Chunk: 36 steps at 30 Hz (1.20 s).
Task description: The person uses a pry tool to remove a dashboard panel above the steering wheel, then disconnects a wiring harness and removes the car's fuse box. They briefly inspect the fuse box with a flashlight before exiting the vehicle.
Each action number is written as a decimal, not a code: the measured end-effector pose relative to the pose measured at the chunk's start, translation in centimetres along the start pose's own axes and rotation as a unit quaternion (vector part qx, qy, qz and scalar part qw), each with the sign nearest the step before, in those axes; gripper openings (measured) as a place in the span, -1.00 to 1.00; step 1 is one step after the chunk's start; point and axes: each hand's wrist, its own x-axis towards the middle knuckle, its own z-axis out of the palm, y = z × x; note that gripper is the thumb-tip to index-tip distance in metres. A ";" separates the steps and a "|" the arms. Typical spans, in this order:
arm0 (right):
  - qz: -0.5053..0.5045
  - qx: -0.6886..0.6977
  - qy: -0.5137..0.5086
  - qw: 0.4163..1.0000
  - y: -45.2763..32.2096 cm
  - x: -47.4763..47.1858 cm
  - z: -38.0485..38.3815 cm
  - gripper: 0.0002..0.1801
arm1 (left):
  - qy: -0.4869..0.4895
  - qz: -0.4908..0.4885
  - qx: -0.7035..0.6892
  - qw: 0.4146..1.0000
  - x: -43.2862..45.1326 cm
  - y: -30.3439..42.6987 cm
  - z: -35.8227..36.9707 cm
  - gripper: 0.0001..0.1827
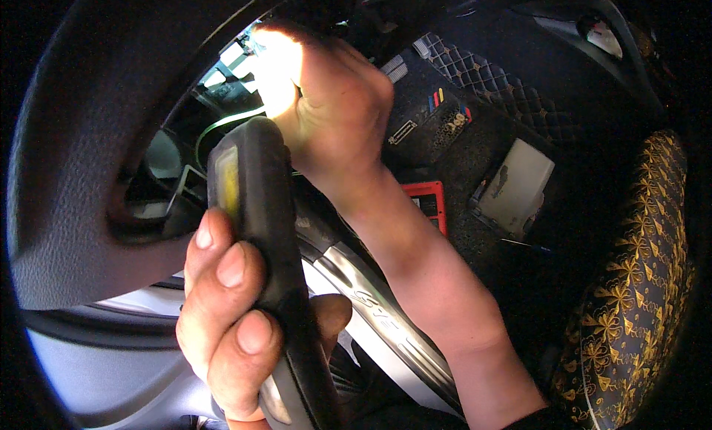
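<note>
My left hand [228, 313] grips a black handheld work light [261, 207] with a yellow strip on its side. Its fingers wrap the near side, and the thumb shows on the far side. Beyond the lamp's top end, my right hand [339, 102] reaches up into the space under the dashboard. Strong light washes out its fingers, so I cannot tell what they hold. White connectors [231, 63] lie close to those fingertips. A thin pale cable [228, 121] curves out below them.
A textured black steering wheel [78, 168] fills the left. On the carpeted floor are a red-framed item [442, 202], a grey plastic cover [517, 185] and a thin screwdriver [525, 245]. A metal sill plate [372, 307] runs beneath my forearm; a flower-patterned seat cover [628, 307] is at right.
</note>
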 end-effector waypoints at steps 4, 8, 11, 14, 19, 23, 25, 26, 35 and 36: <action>-0.003 0.016 0.006 1.000 0.1 -0.1 0.0 -0.67 | -0.003 0.019 0.028 0.999 -0.2 -0.3 0.0 -0.41; -0.004 0.046 0.010 0.999 0.3 -0.2 0.1 -0.67 | 0.000 0.024 0.016 1.000 -0.2 -0.3 0.0 -0.41; 0.007 0.025 0.001 1.000 0.1 -0.3 0.1 -0.62 | 0.002 0.024 0.015 1.000 -0.2 -0.5 -0.1 -0.40; 0.013 -0.010 0.018 1.000 0.0 -0.2 0.2 -0.68 | 0.009 0.025 0.020 0.999 -0.2 -0.8 -0.3 -0.40; 0.010 0.034 0.025 0.999 0.0 -0.2 0.1 -0.71 | 0.012 0.025 0.016 0.999 -0.6 -0.7 -0.3 -0.40; 0.019 0.031 0.030 0.999 0.0 -0.3 0.1 -0.74 | 0.022 0.028 0.014 0.999 -0.7 -0.9 -0.2 -0.39; 0.016 0.023 0.029 0.999 0.0 -0.3 0.2 -0.74 | 0.026 0.035 0.018 0.999 -0.6 -1.2 -0.2 -0.39; 0.009 0.014 0.031 0.999 0.0 -0.2 0.3 -0.74 | 0.029 0.041 0.021 0.999 -0.6 -1.3 -0.2 -0.39; 0.008 -0.034 0.021 0.999 0.3 -0.1 0.5 -0.73 | 0.029 0.068 0.065 0.995 -0.6 -2.1 -0.5 -0.39; 0.009 -0.039 0.018 0.999 0.3 -0.1 0.5 -0.74 | 0.034 0.065 0.077 0.994 -0.6 -2.2 -0.4 -0.39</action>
